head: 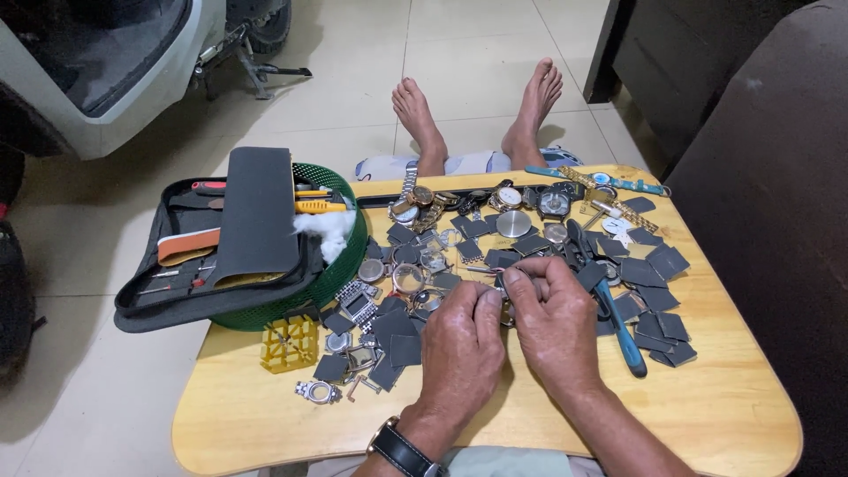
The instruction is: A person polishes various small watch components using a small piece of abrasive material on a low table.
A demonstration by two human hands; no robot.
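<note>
Black-strapped wristwatch (402, 448) on left wrist; bare forearms; bare feet (477, 110); pale trousers.

Bare wood is left along the near edge of the wooden table (724, 415), where passage is unhindered. The middle is blocked by scattered dark square pieces (658, 305) and watch parts (408, 278). The left corner is taken up by a green basket (340, 265) overlapped by an open tool case (252, 221). The far edge is lined with wristwatches (508, 196).

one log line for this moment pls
left hand + right hand: pinching small watch part | wooden table: watches, grey squares | blue-handled tool: right
</note>
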